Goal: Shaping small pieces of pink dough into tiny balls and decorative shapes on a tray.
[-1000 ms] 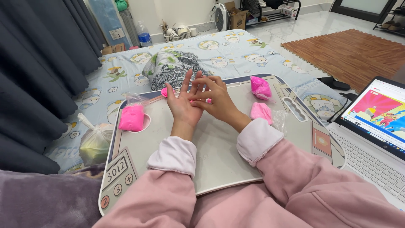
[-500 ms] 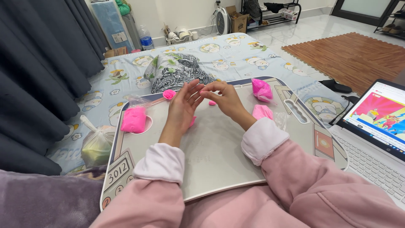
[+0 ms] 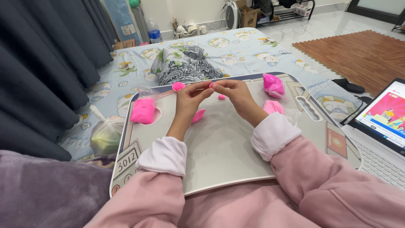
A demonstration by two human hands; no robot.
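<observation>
Both of my hands are raised over a white lap tray (image 3: 219,147), fingertips meeting. My left hand (image 3: 189,99) and my right hand (image 3: 237,93) together pinch a small pink clay piece (image 3: 211,85). Under the left wrist a flattened pink clay piece (image 3: 198,115) lies on the tray. A tiny pink bit (image 3: 221,97) rests just below my right fingers. At the tray's far edge sits a small pink ball (image 3: 178,86). A pink clay block (image 3: 142,110) fills the round recess on the left. To the right are two pink lumps (image 3: 273,84) (image 3: 273,106), one in clear wrap.
An open laptop (image 3: 379,126) stands at the right beside the tray. A knotted plastic bag (image 3: 105,134) lies to the left on the patterned sheet. A bundled patterned cloth (image 3: 185,63) is beyond the tray. Dark curtains (image 3: 42,63) hang on the left. A black object (image 3: 348,85) lies at the far right.
My hands were pressed together with the left palm open; now they have drawn apart to the fingertips and pinch a small pink piece. A flattened piece now lies under the left wrist.
</observation>
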